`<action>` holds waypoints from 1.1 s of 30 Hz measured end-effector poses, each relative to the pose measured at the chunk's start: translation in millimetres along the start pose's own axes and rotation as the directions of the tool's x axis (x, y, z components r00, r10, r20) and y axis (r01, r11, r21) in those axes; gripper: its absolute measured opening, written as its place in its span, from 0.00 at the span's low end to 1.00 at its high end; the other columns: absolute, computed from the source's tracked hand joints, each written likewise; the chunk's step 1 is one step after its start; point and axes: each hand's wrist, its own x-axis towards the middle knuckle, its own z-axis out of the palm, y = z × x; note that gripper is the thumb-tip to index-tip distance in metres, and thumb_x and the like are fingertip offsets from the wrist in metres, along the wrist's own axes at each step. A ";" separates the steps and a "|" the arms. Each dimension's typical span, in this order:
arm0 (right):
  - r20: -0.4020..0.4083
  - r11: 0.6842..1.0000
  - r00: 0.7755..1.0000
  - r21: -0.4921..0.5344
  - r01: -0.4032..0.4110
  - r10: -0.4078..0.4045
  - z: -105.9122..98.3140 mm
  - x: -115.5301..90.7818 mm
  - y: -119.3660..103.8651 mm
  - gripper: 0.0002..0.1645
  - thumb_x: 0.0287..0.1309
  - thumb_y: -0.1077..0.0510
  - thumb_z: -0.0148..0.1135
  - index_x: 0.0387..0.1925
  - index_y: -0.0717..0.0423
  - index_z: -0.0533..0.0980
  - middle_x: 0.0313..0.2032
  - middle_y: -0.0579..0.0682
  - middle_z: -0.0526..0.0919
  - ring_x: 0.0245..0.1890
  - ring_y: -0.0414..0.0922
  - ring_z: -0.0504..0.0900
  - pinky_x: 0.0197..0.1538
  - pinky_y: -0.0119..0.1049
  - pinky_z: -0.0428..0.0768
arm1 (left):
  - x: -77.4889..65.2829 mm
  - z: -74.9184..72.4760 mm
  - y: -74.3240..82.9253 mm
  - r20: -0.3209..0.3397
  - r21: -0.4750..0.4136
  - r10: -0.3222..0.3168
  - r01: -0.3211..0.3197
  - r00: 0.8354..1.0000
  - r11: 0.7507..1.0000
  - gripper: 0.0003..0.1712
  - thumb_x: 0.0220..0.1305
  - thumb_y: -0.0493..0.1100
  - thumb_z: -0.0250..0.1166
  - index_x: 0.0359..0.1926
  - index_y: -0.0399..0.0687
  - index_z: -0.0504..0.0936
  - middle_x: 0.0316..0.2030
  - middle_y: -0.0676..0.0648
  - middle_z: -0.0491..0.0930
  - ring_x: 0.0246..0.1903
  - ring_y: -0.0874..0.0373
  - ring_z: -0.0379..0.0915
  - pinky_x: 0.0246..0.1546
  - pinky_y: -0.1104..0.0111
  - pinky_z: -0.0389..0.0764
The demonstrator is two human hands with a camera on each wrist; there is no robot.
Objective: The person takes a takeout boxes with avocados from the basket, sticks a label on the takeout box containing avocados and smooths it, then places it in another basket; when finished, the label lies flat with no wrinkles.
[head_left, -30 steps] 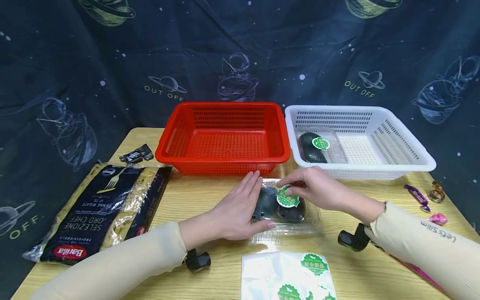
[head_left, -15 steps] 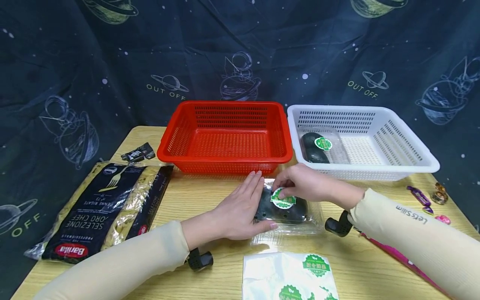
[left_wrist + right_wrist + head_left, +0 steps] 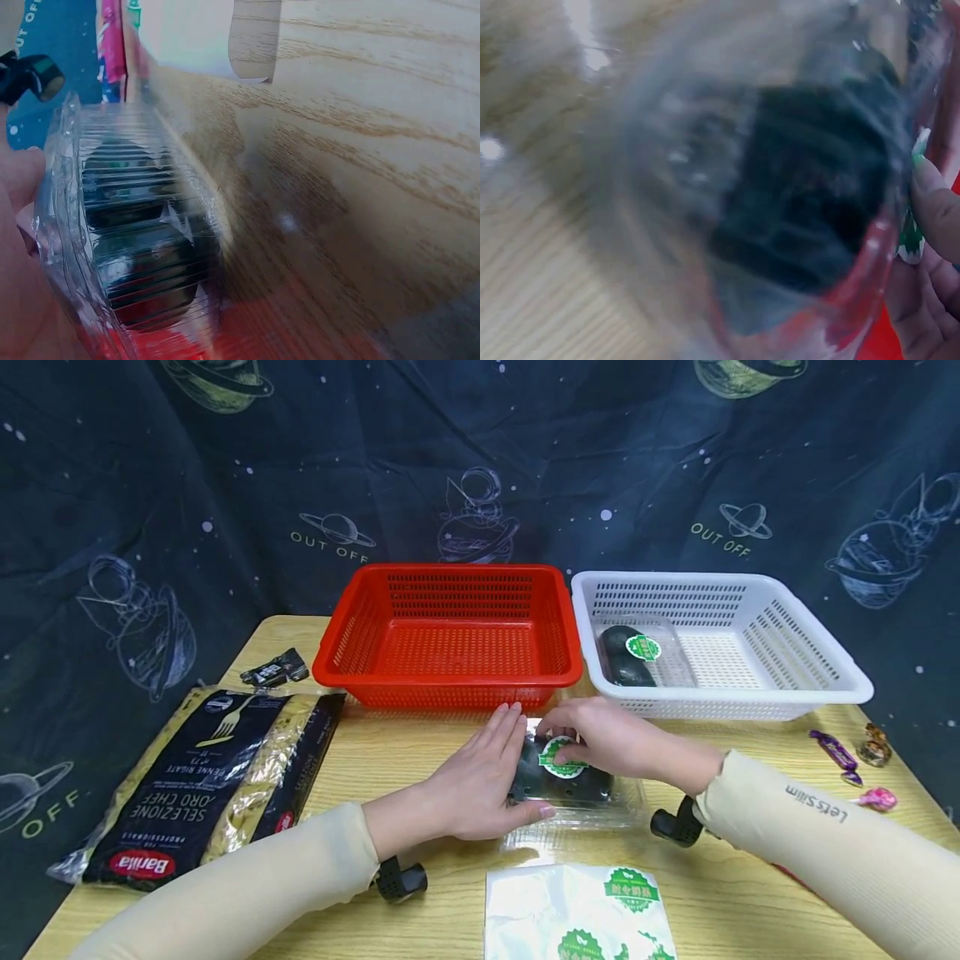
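In the head view a clear plastic box (image 3: 632, 806) stands on the table, with dark, rounded items (image 3: 534, 783) inside; the left wrist view shows its ribbed wall (image 3: 112, 116) from the side. My left hand (image 3: 480, 781) lies along the box's left side, fingers straight and thumb out over the front edge. Over the lid, my right hand (image 3: 611, 735) pinches a round green-and-white sticker (image 3: 552, 758) with thumb and curled fingers. The thumb (image 3: 939, 210) covers part of that sticker in the right wrist view, right at the lid.
Behind the box stand a red basket (image 3: 450, 681) and a white basket (image 3: 750, 696); the white one holds a similar stickered box (image 3: 678, 664). A sticker sheet (image 3: 525, 910) lies in front. At left are a Barilla pasta bag (image 3: 180, 777) and a black wrapper (image 3: 273, 670); wrapped candies (image 3: 836, 752) lie right.
My right hand has moved left with the sticker, from right of centre over the lid to nearer the middle, and the sticker has turned. My left hand has stayed in place.
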 end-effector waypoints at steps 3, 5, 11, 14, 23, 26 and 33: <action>-0.045 0.997 0.998 -0.072 0.029 -0.032 3.4 -6.1 -2.1 0.20 0.44 0.60 0.75 0.42 0.58 0.81 0.38 0.48 0.83 0.37 0.42 0.81 0.43 0.36 0.80 | 0.0 0.0 -0.1 0.000 0.000 -0.001 0.001 1.000 1.000 0.62 0.58 0.80 0.37 0.73 0.34 0.40 0.74 0.38 0.33 0.73 0.45 0.26 0.70 0.59 0.41; -0.059 0.989 0.996 -0.134 0.062 -0.070 5.3 -12.4 -4.2 0.20 0.45 0.61 0.75 0.43 0.60 0.81 0.40 0.50 0.83 0.40 0.44 0.81 0.45 0.38 0.80 | -0.1 0.0 -0.1 -0.003 0.001 0.000 0.000 1.000 1.000 0.62 0.58 0.80 0.38 0.73 0.34 0.41 0.74 0.37 0.33 0.73 0.45 0.26 0.70 0.59 0.42; 0.005 0.970 0.994 -0.218 0.107 -0.108 12.9 -38.4 -14.1 0.33 0.62 0.45 0.60 0.59 0.65 0.72 0.61 0.60 0.73 0.61 0.55 0.71 0.61 0.48 0.70 | 0.0 0.2 0.0 -0.007 0.007 -0.005 0.005 1.000 1.000 0.61 0.59 0.78 0.40 0.73 0.34 0.41 0.74 0.37 0.32 0.73 0.45 0.26 0.70 0.59 0.42; 0.044 0.967 0.997 -0.245 0.073 -0.064 18.3 -48.6 -21.9 0.41 0.66 0.36 0.47 0.66 0.64 0.64 0.68 0.59 0.63 0.68 0.56 0.60 0.66 0.50 0.63 | 0.4 0.2 0.0 -0.014 0.015 -0.002 0.003 1.000 1.000 0.61 0.59 0.78 0.41 0.73 0.34 0.40 0.74 0.37 0.33 0.73 0.45 0.27 0.70 0.59 0.42; 0.054 0.945 0.998 -0.321 0.059 -0.043 28.3 -53.8 -29.0 0.48 0.66 0.31 0.41 0.69 0.66 0.57 0.71 0.60 0.56 0.71 0.55 0.54 0.70 0.50 0.55 | 0.2 -0.2 0.8 -0.003 0.017 -0.012 0.012 1.000 1.000 0.61 0.59 0.78 0.41 0.74 0.35 0.41 0.74 0.38 0.33 0.73 0.45 0.27 0.71 0.59 0.42; 0.064 0.933 0.997 -0.357 0.053 -0.033 28.5 -57.3 -29.4 0.49 0.66 0.30 0.39 0.69 0.66 0.57 0.70 0.61 0.57 0.71 0.56 0.54 0.70 0.50 0.54 | 0.1 -0.3 1.6 0.003 0.015 -0.019 0.019 1.000 1.000 0.61 0.59 0.78 0.42 0.73 0.35 0.42 0.74 0.38 0.34 0.73 0.46 0.27 0.71 0.59 0.42; 0.060 0.920 0.998 -0.391 0.016 0.008 26.8 -66.6 -26.7 0.49 0.65 0.31 0.43 0.69 0.67 0.57 0.70 0.61 0.57 0.71 0.56 0.53 0.70 0.50 0.54 | 0.5 -1.6 2.8 0.022 0.013 -0.040 0.040 0.999 0.999 0.61 0.58 0.79 0.41 0.74 0.35 0.40 0.74 0.39 0.35 0.73 0.46 0.27 0.70 0.59 0.42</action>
